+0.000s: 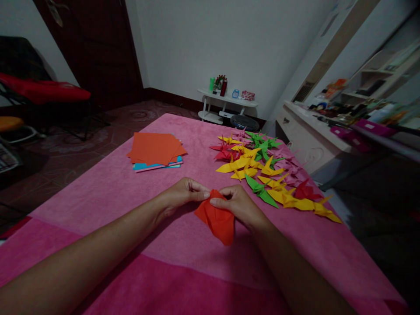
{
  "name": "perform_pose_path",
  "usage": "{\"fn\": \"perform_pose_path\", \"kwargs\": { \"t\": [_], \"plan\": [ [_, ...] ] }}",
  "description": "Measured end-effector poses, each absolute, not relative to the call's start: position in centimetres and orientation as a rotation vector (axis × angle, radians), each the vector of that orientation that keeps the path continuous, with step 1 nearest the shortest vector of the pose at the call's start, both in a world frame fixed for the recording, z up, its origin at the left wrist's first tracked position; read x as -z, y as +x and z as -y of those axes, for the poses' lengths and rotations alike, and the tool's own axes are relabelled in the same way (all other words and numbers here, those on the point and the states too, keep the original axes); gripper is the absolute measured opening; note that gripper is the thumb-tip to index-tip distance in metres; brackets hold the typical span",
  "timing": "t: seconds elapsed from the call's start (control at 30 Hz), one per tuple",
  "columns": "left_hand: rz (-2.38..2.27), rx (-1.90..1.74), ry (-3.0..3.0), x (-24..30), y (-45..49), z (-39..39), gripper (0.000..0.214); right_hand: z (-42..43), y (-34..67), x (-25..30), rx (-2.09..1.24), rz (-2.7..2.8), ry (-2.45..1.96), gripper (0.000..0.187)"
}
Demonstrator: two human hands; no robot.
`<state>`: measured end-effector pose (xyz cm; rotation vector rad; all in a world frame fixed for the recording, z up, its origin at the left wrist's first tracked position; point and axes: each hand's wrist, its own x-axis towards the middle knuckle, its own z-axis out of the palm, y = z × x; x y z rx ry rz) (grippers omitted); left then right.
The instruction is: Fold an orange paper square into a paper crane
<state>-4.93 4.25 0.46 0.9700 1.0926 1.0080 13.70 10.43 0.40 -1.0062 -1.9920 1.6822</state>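
A partly folded orange-red paper (218,219) lies on the pink cloth (108,188) in front of me. My left hand (182,194) pinches its upper tip from the left, fingers closed on the paper. My right hand (238,203) grips the same top edge from the right, thumb pressed on the fold. The lower part of the paper hangs free toward me.
A stack of flat coloured sheets (155,151), orange on top, lies at the far left of the cloth. Several folded paper cranes (262,170) in yellow, green, red and pink spread along the right side. A white dresser (308,135) stands right, a low shelf (226,105) behind.
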Motion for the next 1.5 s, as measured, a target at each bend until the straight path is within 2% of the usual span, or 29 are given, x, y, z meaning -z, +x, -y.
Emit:
{"fn": "perform_pose_path", "kwargs": {
  "t": [0.1, 0.93, 1.0, 1.07, 1.17, 1.23, 1.4, 1.5],
  "plan": [
    [-1.030, -0.937, 0.927, -0.4, -4.9, -4.4, 0.034, -10.4, 13.7, -0.4, -1.698, 1.981, -1.028, 0.036],
    [-1.197, -1.176, 0.926, 0.7, -3.1, -4.1, 0.023, -10.2, 13.3, -0.5, -1.611, 2.021, -1.082, 0.028],
    [-1.267, -1.235, 0.975, 1.0, -3.0, -4.1, 0.022, -10.3, 13.2, -0.3, -1.537, 2.042, -1.087, 0.022],
    [-1.382, -1.335, 1.010, 1.3, -3.1, -4.2, 0.021, -10.4, 13.2, -0.3, -1.401, 2.020, -1.085, 0.009],
    [-1.509, -1.498, 0.982, 1.6, -3.4, -4.7, 0.020, -10.5, 13.2, -1.3, -1.077, 1.957, -1.074, 0.018],
    [-1.533, -1.586, 0.959, 1.7, -3.8, -5.1, 0.018, -10.2, 13.3, -2.4, -0.881, 1.992, -1.034, 0.016],
    [-1.526, -1.660, 1.006, 2.0, -4.1, -5.4, 0.015, -9.0, 13.1, -3.6, -0.628, 2.207, -1.040, 0.016],
    [-1.466, -1.644, 1.090, 2.3, -4.1, -5.1, 0.024, -9.0, 13.1, -2.6, -0.550, 2.299, -1.099, 0.014]
  ]
}}
